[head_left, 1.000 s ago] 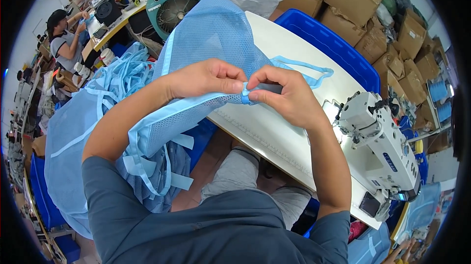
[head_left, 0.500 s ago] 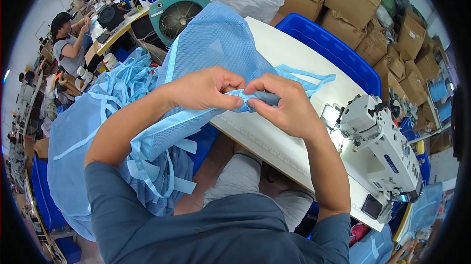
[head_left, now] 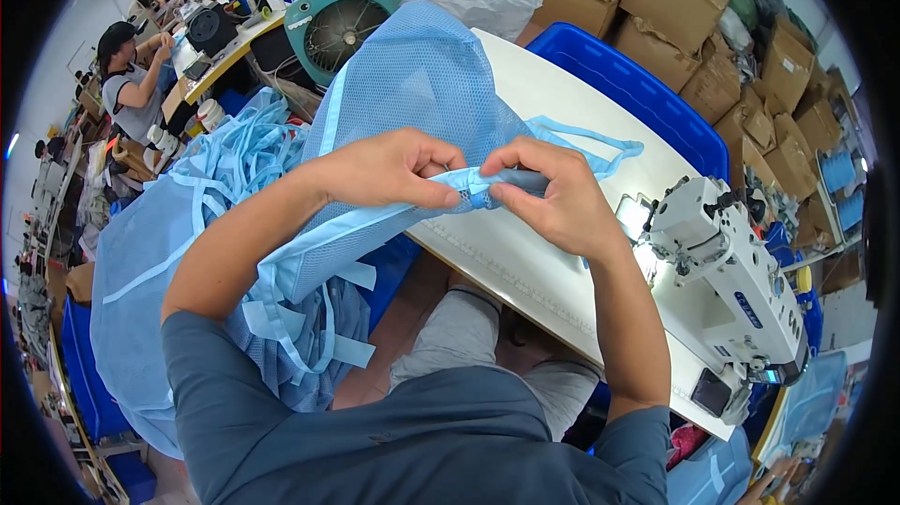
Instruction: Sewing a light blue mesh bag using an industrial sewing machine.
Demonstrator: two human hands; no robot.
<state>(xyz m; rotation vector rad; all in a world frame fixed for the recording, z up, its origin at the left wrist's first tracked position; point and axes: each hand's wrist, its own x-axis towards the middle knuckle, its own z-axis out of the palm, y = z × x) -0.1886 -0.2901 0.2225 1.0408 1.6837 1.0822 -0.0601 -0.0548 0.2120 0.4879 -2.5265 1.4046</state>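
A: Which step is this?

B: Judging by the grip, edge prep by hand: the pale trim (head_left: 476, 190) is bunched into a small fold at the fingertips.

A: Hands?

B: Both pinching. Left hand (head_left: 392, 168) has the trim between thumb and curled forefinger. Right hand (head_left: 560, 203) pinches it just beside, forefinger above, thumb below. A short stretch shows between them.

A: Where's the piece?

B: The mesh piece (head_left: 412, 83) is held up in front of the torso, at the left part of the worktop (head_left: 548, 83). Its body rises behind the hands; a strap (head_left: 626, 148) trails right. Sewing machine (head_left: 727, 266) stands apart, further right.

A: Next move calls for?

B: My read: firm, even pinches, fold flat, layers matched. Hanging mesh could drag them out of line. Can't tell if the fold is stitched; fingers cover part of it.

A: Materials?

B: Mesh: blue, open-weave, semi-sheer, limp in the folds but standing in a rounded peak. Trim: paler, smooth, narrow band. Worktop: flat, white, hard-looking, scale marks along the near edge. Machine: white, blocky housing. Pile (head_left: 150, 256) at left: similar blue fabric, pale strips, ribbon-like straps tangled on top.
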